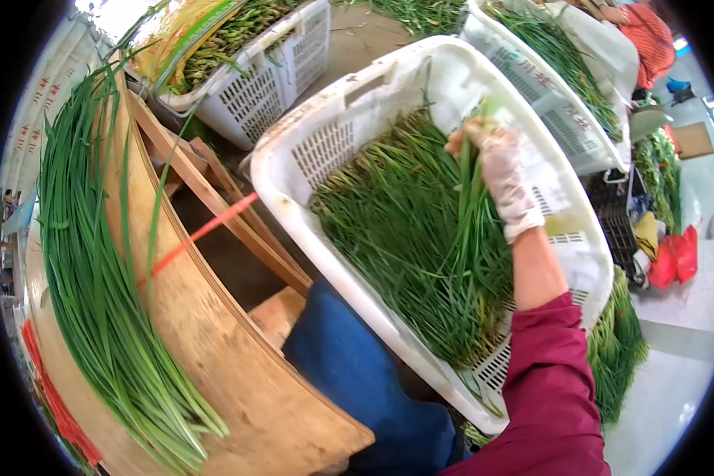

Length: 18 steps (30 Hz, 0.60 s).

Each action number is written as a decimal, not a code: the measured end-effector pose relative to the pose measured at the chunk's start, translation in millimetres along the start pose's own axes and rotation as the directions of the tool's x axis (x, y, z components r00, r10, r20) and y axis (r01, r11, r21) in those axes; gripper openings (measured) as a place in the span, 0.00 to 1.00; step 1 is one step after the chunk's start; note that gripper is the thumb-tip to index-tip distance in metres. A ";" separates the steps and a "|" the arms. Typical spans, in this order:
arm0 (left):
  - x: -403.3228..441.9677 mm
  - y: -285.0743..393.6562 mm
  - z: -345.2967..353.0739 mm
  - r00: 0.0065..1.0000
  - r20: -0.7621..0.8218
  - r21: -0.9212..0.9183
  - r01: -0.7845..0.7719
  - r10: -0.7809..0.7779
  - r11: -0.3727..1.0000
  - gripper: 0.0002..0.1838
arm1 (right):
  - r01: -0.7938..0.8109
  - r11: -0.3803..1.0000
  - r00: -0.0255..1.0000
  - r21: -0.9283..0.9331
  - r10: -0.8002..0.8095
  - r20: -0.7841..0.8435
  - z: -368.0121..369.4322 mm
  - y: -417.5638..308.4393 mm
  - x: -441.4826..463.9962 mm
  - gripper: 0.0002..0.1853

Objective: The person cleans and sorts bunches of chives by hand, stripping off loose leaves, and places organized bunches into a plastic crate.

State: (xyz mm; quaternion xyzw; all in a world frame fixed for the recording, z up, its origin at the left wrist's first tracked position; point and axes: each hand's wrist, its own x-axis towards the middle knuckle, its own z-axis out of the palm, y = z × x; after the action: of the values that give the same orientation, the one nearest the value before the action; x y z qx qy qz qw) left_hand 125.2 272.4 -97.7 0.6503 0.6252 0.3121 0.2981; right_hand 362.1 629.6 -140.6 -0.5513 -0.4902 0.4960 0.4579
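My right hand (496, 163), in a thin whitish glove with bare fingertips, is closed round the upper end of a bunch of green stalks (472, 198). It is over the right part of a large white crate (293, 226), and the leaves hang down into it. Inside the crate lies a thick layer of green stalks (404, 214). On the wooden table (238, 357) at the left rests a long pile of green leaves (95, 262), with a few strands curving over the wood. My left hand is out of the frame.
White crates (254, 95) (531, 87) with more greens stand behind. A red strip (202, 238) spans from table to crate. More greens (615, 357), red bags (674, 258) and a dark crate (611, 210) are at the right. Part of a person in orange-red (646, 44) shows top right.
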 end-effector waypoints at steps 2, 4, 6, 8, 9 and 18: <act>-10.0 4.2 -3.9 0.997 -0.032 0.015 -0.069 0.069 0.998 0.05 | 0.120 0.993 0.992 0.006 -0.120 -0.036 -35.1 -47.8 -8.4 0.10; -9.7 24.9 -9.1 0.985 0.075 0.222 -0.166 0.153 0.961 0.06 | 0.312 0.947 0.942 -0.078 -0.319 -0.106 -59.5 -98.3 -22.1 0.13; -2.2 46.1 -8.2 0.995 0.097 0.078 -0.041 0.033 0.996 0.07 | 0.499 0.861 0.846 -0.096 -0.509 -0.161 -76.4 -136.0 -32.8 0.15; 17.5 70.2 -9.7 0.957 0.288 -0.099 0.017 0.012 0.995 0.10 | 0.696 0.713 0.696 -0.088 -0.699 -0.164 -81.7 -163.5 -49.0 0.14; 26.5 78.7 -6.6 0.932 0.359 -0.175 0.014 0.050 0.984 0.12 | 0.751 0.656 0.634 -0.080 -0.749 -0.193 -78.6 -174.1 -57.6 0.14; 81.7 77.9 46.1 0.937 0.224 0.149 -0.305 0.268 0.941 0.18 | 0.390 0.660 0.876 -0.643 -0.480 0.039 -63.2 -108.9 -27.8 0.08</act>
State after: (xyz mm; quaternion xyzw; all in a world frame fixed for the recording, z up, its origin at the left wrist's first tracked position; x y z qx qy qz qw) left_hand 212.0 351.0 -63.3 0.7873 0.5159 0.2269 0.2500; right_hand 414.9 611.7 -24.3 -0.5707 -0.7133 0.1393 0.3823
